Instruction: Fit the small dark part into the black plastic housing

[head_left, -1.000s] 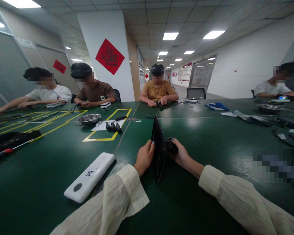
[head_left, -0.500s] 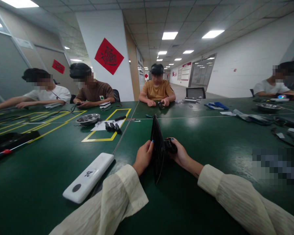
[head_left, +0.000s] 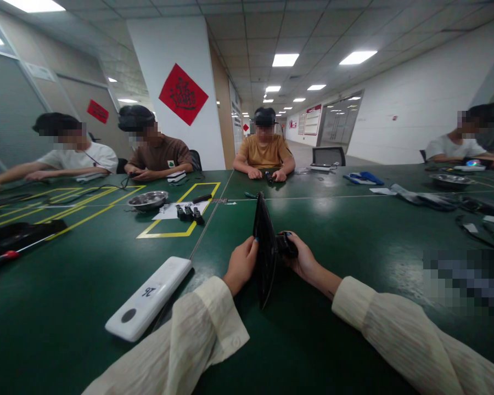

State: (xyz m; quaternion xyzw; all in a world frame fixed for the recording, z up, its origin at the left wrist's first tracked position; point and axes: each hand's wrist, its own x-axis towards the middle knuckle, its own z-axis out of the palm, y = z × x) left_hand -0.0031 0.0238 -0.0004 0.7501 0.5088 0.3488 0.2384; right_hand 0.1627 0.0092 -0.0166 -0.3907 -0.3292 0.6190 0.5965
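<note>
A flat black panel (head_left: 264,236) stands on edge on the green table (head_left: 337,241), seen almost edge-on. My left hand (head_left: 241,264) presses against its left face with fingers curled, gripping it. My right hand (head_left: 299,257) is closed around a small black part (head_left: 286,245) fixed to the panel's right face. Both sleeves are cream-coloured.
A white oblong device (head_left: 148,298) lies left of my arm. Further off sit a metal bowl (head_left: 149,199), small black parts (head_left: 189,213) on paper inside yellow tape lines, and a red-handled tool (head_left: 2,258) at far left. Several people sit around the table; cables and another bowl (head_left: 453,179) lie at right.
</note>
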